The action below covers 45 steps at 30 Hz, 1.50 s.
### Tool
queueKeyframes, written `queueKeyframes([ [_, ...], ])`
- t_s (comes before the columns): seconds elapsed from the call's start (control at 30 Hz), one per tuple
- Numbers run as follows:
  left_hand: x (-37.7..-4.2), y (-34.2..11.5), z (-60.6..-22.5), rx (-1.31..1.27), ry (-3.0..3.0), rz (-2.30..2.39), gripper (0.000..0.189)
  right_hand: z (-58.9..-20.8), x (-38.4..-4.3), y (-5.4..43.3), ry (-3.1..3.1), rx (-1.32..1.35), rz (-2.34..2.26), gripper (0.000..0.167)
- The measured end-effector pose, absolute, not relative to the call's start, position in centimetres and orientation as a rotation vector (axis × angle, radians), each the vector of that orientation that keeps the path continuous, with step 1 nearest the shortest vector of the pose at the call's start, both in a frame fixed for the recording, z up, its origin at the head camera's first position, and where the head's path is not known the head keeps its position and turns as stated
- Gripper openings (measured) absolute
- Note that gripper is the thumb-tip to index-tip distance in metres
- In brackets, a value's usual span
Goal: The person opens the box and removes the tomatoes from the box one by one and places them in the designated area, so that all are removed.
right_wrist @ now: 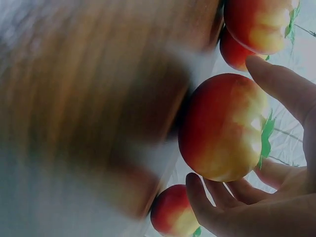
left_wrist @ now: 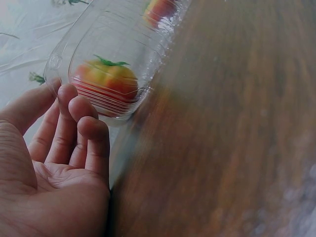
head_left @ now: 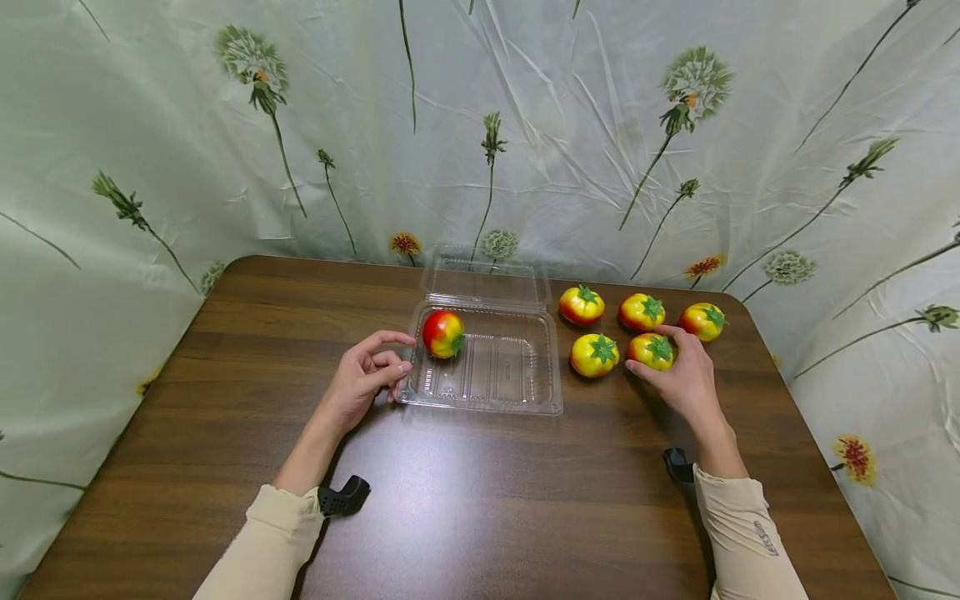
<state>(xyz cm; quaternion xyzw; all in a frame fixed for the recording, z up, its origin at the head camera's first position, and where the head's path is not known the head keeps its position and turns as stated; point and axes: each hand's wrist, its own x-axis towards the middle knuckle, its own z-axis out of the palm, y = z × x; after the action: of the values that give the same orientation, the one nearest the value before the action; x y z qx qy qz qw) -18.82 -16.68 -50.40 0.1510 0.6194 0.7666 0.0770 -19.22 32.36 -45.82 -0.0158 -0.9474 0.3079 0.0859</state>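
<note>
A clear plastic clamshell container (head_left: 483,400) lies with its lid (head_left: 487,275) folded back. Inside it, toward the left, sits one red-and-yellow tomato (head_left: 441,333). My left hand (head_left: 367,375) is at the container's left side, thumb and fingertips pinching the rim near a corner in the left wrist view. Over on the right, my right hand (head_left: 686,375) curves its thumb and fingers round a yellow-red tomato (right_wrist: 224,128) with a green leafy top, in the front row of the group. Thumb and fingers stand on opposite sides of it.
Around the right hand are more tomatoes: a front one (head_left: 595,356) beside the held one, and a back row with a left (head_left: 581,307), a middle (head_left: 641,312) and a right tomato (head_left: 702,322). Behind the brown wooden table (head_left: 480,517) hangs a flower-print curtain (head_left: 360,100).
</note>
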Motion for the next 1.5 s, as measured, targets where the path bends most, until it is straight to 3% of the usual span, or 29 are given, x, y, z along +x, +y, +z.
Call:
queueKeyframes([
  [0.9,-18.7,-16.7,-50.3,0.440,1.845,2.299,0.033,-45.4,-19.4,30.2,-2.517,0.026,0.914,0.047],
  [1.5,-18.8,-16.7,-50.2,0.444,1.828,2.308,0.033,-43.9,-20.4,26.3,-2.507,0.197,0.965,0.046],
])
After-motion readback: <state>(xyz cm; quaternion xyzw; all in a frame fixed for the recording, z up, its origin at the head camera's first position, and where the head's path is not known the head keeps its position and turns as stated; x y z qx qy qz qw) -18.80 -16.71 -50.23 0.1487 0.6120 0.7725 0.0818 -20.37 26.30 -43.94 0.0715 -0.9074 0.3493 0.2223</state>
